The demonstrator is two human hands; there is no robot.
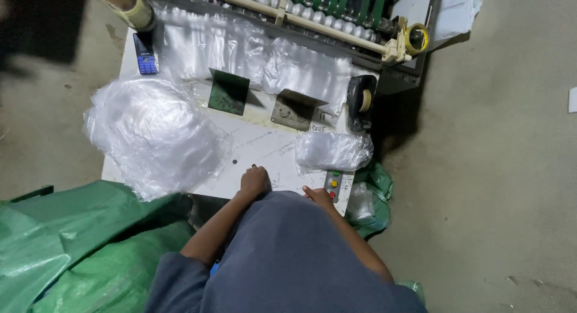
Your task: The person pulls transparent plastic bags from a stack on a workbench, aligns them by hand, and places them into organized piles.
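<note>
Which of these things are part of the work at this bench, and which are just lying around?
In use:
left hand resting on the white table
right hand beside the button panel
small bag stack
big bag pile

Lying about:
blue phone
tape roll
green sacks

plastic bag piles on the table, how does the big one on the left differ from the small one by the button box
The left pile is far larger, loose and crumpled, spilling past the table edge; the small pile is a compact, neat bundle beside the button box. The right hand is nearer the small pile. Both are clear plastic.
</note>
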